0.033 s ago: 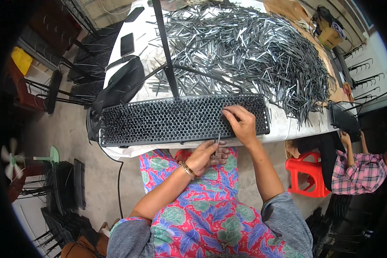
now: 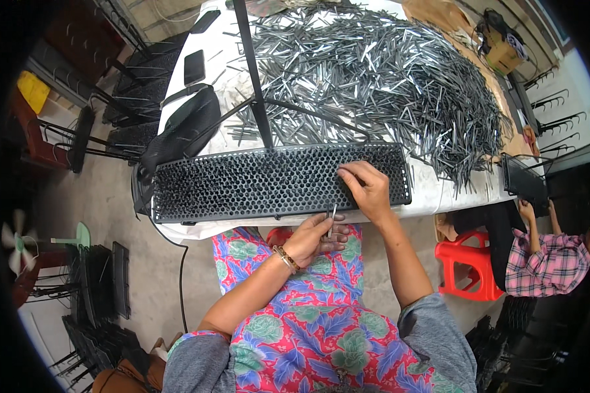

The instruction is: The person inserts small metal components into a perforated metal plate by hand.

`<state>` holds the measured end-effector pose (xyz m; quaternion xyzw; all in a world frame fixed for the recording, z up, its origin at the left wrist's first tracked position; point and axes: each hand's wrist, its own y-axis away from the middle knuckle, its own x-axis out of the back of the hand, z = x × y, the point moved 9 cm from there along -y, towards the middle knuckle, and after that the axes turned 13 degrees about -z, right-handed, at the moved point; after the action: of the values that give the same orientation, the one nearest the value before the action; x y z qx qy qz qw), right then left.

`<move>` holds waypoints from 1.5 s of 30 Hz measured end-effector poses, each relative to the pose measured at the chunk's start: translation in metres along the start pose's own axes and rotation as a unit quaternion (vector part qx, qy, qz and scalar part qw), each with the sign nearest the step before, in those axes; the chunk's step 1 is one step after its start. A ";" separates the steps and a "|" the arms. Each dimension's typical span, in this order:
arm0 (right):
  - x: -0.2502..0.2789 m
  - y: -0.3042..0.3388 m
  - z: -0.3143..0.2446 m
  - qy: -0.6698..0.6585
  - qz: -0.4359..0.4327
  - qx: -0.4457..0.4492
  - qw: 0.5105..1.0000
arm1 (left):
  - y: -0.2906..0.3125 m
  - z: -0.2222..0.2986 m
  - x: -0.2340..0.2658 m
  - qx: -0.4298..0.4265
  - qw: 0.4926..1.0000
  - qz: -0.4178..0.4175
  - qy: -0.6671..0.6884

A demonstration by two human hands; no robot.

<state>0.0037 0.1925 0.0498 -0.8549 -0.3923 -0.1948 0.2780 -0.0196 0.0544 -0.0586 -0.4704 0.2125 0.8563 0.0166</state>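
A long black perforated panel [image 2: 255,180] lies along the near edge of the table, its face covered in rows of small holes. Over its right half is my right hand [image 2: 372,193], thumb and fingertips pinched together at the surface. Whatever they hold, if anything, is too small to make out. Just below the panel's front edge, my left hand [image 2: 313,238] is palm up with its thumb closed over a few thin metallic strips [image 2: 334,212]. Beyond the panel spreads a big heap of similar dark and silvery strips [image 2: 373,85].
A black post [image 2: 253,72] with side braces rises behind the panel. A phone [image 2: 194,68] and a black mesh item [image 2: 193,121] lie at the left. On the right, a person in a plaid shirt [image 2: 549,263] works beside a red stool [image 2: 469,265]. A fan [image 2: 21,242] stands far left.
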 end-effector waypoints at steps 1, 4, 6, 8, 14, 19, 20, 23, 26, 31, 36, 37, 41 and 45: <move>-0.001 0.001 -0.005 0.017 -0.003 0.026 1.000 | 0.001 -0.001 0.000 0.012 1.000 0.010 -0.010; -0.005 0.002 -0.011 0.046 -0.013 0.051 0.998 | -0.001 -0.002 0.001 -0.003 1.000 -0.006 -0.004; -0.006 0.002 -0.012 0.056 -0.020 0.057 0.997 | -0.001 -0.001 0.001 -0.003 1.000 -0.009 -0.008; -0.005 0.003 -0.007 0.059 -0.009 0.045 0.997 | -0.001 -0.001 0.001 -0.002 1.000 -0.011 -0.012; -0.003 0.006 -0.006 0.052 0.006 0.029 0.998 | -0.002 -0.002 0.002 -0.011 1.000 -0.011 -0.021; -0.002 0.006 -0.011 0.077 0.014 0.018 0.997 | -0.003 0.001 0.005 -0.012 1.000 0.009 -0.024; 0.000 0.007 -0.012 0.083 0.021 0.013 0.996 | -0.003 0.001 0.006 -0.012 1.000 0.009 -0.024; 0.002 0.013 -0.010 0.042 0.012 0.007 0.999 | -0.003 0.003 0.002 -0.022 0.999 -0.016 -0.021; -0.010 0.026 0.001 -0.068 -0.093 -0.115 0.987 | 0.000 0.012 -0.006 -0.046 0.998 -0.027 -0.035; -0.026 0.043 0.006 -0.186 -0.173 -0.165 0.953 | -0.002 0.014 -0.016 -0.046 0.987 -0.092 -0.125; -0.013 0.038 0.007 -0.214 -0.178 -0.184 0.943 | -0.005 0.016 -0.020 -0.046 0.981 -0.085 -0.169; -0.012 0.037 0.008 -0.214 -0.178 -0.183 0.943 | -0.006 0.016 -0.020 -0.047 0.979 -0.078 -0.182; -0.008 0.033 0.009 -0.233 -0.167 -0.177 0.941 | -0.009 0.016 -0.020 -0.047 0.975 -0.079 -0.203; 0.015 0.021 0.016 -0.207 -0.050 -0.183 0.960 | -0.006 0.022 -0.012 -0.075 0.973 -0.027 -0.217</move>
<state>0.0314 0.1997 0.0397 -0.8920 -0.4413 -0.0954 0.0198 -0.0294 0.0705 -0.0404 -0.2787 0.1262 0.9507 0.0508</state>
